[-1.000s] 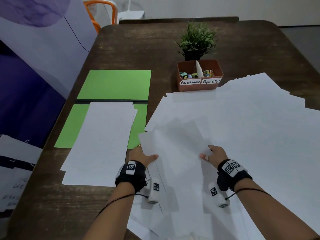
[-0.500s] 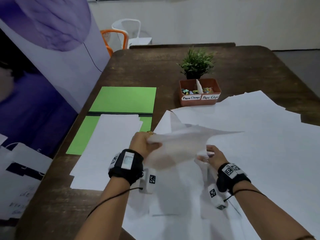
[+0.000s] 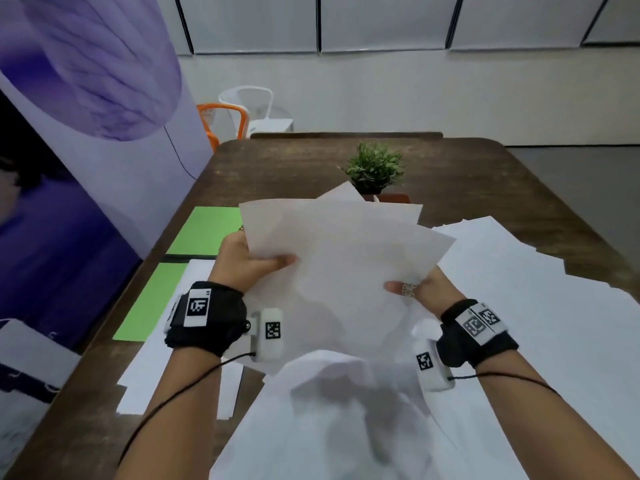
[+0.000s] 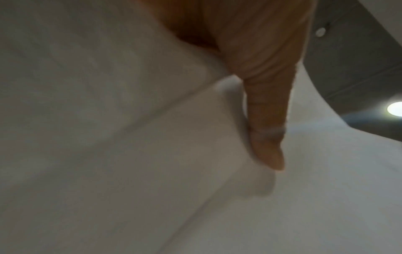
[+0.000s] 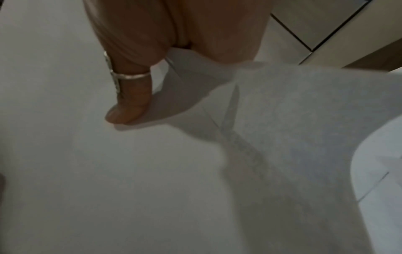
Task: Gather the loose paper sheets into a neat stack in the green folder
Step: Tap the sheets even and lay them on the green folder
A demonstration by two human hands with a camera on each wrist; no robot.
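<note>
Nearest: loose paper sheets (image 3: 519,341) spread over the dark wooden table (image 3: 467,174). Above these, a few lifted sheets (image 3: 339,265) held fanned and uneven in the air, gripped at the left edge by the left hand (image 3: 242,261) and at the lower right edge by the right hand (image 3: 427,291), thumbs on top. To the left, open green folder (image 3: 204,230) flat on the table, a stack of sheets (image 3: 194,271) on its near half. Farther back, potted plant (image 3: 375,168).
</note>
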